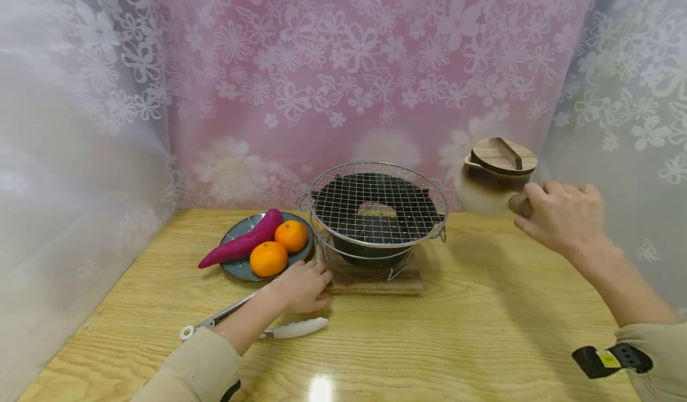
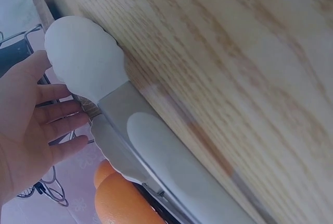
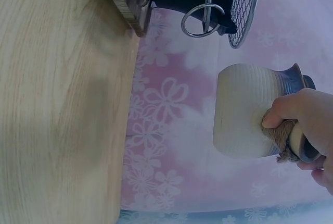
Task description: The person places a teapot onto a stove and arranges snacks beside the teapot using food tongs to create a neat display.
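Observation:
My right hand (image 1: 563,217) grips the side handle of a cream and brown ceramic teapot (image 1: 485,184) and holds it raised above the table. The teapot's flat wooden lid (image 1: 504,154) is on top. In the right wrist view, twine (image 3: 281,133) wraps the handle by my thumb. My left hand (image 1: 302,285) is low over the table, beside a pair of metal tongs (image 1: 231,311) with white scalloped tips (image 2: 83,54). Its fingers are spread and hold nothing in the left wrist view. I cannot tell whether it touches the tongs.
A black round grill (image 1: 370,253) with a wire rack (image 1: 378,202) stands on a wooden board (image 1: 370,287) at the table's back. Left of it, a dark plate (image 1: 236,228) bears a purple eggplant-like vegetable (image 1: 241,246) and two oranges (image 1: 269,259). Flowered curtains (image 1: 365,80) surround the table.

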Tool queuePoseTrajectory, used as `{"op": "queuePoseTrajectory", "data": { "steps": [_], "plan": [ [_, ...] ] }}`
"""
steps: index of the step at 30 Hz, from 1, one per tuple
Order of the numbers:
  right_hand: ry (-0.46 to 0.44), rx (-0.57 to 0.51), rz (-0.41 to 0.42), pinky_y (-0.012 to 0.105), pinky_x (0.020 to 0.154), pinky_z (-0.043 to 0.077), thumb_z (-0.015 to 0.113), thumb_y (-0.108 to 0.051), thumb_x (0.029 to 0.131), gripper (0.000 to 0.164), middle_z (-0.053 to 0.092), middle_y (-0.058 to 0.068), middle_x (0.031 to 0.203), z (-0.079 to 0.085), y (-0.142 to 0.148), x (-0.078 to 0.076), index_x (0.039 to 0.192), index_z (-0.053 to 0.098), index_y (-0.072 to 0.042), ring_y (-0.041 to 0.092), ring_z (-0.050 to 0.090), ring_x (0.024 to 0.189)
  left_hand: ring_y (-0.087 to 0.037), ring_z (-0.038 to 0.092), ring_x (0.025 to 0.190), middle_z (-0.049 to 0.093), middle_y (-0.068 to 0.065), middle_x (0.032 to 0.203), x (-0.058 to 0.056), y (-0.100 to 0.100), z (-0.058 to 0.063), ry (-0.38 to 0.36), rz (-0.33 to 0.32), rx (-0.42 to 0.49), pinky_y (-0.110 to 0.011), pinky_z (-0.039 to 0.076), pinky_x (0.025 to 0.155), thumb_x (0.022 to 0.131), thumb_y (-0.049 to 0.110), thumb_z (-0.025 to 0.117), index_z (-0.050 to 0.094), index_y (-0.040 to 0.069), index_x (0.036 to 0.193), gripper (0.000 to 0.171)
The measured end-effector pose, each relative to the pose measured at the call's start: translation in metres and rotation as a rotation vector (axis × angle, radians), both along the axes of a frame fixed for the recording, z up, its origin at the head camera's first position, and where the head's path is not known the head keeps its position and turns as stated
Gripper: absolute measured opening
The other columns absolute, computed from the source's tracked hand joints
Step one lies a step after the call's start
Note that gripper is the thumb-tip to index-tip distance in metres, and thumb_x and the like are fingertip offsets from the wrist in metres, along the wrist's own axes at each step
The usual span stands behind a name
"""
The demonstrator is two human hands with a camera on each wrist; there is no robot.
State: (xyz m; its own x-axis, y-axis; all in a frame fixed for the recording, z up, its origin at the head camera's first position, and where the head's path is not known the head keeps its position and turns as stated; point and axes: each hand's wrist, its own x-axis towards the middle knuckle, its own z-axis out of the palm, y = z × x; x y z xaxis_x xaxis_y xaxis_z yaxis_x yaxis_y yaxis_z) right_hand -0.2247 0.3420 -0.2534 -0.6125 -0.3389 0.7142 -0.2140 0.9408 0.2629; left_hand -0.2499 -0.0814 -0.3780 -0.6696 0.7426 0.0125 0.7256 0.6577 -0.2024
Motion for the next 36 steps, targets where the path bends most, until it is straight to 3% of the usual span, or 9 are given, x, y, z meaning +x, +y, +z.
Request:
{"op": "queuePoseTrajectory", "data": {
  "steps": [19, 26, 36],
  "plan": [
    [-0.076, -0.003, -0.048, 0.042, 0.048, 0.030, 0.071, -0.026, 0.064, 0.036, 0.037, 0.002, 0.056, 0.020, -0.011, 0.000, 0.063, 0.038, -0.014, 0.023, 0.041, 0.047, -0.022, 0.056, 0.100, 0.058, -0.006, 0.104, -0.001, 0.000, -0.002, 0.010, -0.003, 0.001, -0.037, 0.045, 0.085, 0.087, 0.044, 0.058, 0.061, 0.011, 0.106, 0.038],
    [-0.045, 0.004, -0.022, 0.040, 0.047, 0.029, 0.065, -0.023, 0.065, 0.028, 0.037, 0.002, 0.056, 0.028, -0.017, 0.000, 0.064, 0.039, -0.013, 0.023, 0.040, 0.046, -0.023, 0.055, 0.104, 0.058, -0.006, 0.106, 0.000, 0.001, -0.001, 0.003, 0.008, -0.007, -0.037, 0.044, 0.088, 0.087, 0.046, 0.058, 0.061, 0.011, 0.109, 0.041],
    [-0.020, 0.016, 0.015, 0.038, 0.046, 0.029, 0.066, -0.022, 0.063, 0.028, 0.036, 0.000, 0.055, 0.035, -0.025, 0.000, 0.064, 0.039, -0.014, 0.021, 0.039, 0.047, -0.024, 0.054, 0.106, 0.057, -0.008, 0.110, 0.000, 0.002, -0.001, -0.002, 0.009, -0.015, -0.037, 0.044, 0.090, 0.088, 0.047, 0.057, 0.060, 0.010, 0.114, 0.045]
  ]
}}
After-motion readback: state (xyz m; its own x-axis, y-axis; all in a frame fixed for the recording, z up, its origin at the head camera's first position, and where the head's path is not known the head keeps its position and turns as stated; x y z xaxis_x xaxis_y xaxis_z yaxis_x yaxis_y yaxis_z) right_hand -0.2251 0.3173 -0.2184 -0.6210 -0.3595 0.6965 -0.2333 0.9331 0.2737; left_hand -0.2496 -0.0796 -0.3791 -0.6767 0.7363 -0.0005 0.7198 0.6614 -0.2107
